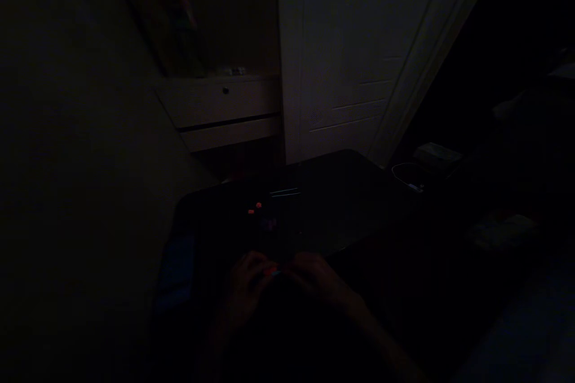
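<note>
The picture is very dark. Over the near side of a dark table (341, 191), my left hand (249, 278) is closed on a small orange-red piece (270, 271). A thin pale tip (276, 273) shows at the right end of that piece. My right hand (314, 275) meets it there with fingers pressed together; what they grip is hidden in shadow. Beyond the hands lie two small orange pieces (258, 205), a dim purplish object (269, 224) and two thin pale rods (285, 193) side by side.
A bluish flat object (177, 269) lies at the table's left side. Behind the table stand a cabinet with a drawer (229, 102) and a white door (336, 60). On the right are a white cable (399, 167) and a pale box-like object (438, 154).
</note>
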Demonstrator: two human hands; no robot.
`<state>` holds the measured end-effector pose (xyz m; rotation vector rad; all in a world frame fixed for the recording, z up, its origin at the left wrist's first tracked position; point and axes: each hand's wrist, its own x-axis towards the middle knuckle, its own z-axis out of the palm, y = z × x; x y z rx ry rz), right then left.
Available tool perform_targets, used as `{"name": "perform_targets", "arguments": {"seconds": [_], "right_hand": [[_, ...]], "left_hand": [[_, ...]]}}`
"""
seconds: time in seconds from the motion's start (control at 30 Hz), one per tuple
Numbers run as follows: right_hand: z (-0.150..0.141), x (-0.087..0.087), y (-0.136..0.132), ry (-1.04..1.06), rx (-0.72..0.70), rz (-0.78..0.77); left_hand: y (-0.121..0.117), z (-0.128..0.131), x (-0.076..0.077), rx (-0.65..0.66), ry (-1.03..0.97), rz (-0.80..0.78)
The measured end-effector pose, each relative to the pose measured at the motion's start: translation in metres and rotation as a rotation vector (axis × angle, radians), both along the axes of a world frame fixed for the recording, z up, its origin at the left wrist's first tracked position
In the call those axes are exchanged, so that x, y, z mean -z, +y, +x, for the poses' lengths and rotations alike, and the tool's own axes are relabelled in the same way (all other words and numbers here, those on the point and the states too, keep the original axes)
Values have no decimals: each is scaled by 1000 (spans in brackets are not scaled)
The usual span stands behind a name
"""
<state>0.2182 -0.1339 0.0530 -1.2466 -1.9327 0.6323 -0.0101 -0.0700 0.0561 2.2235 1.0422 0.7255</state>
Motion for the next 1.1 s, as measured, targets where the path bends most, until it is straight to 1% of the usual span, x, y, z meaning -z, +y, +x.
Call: {"name": "perform_targets", "arguments": {"seconds": [0.17, 0.33, 0.5, 0.63, 0.77, 0.87, 1.1], "right_hand": [[-1, 4, 0, -11, 16, 9], [-3, 5, 0, -12, 46, 6], [-6, 1, 1, 102, 90, -61], [-7, 1, 2, 144, 39, -70], [-10, 2, 2, 86, 47, -46], [-14, 1, 2, -2, 76, -53], [-16, -13, -2, -197, 169, -80]], "left_hand": [[1, 0, 1, 4, -13, -11], [0, 1, -1, 0, -4, -11], [1, 0, 0, -7, -13, 12], [0, 1, 0, -19, -5, 30], [-1, 2, -2, -22, -10, 35], [-1, 2, -3, -22, -18, 23], [0, 2, -3, -18, -1, 4]]}}
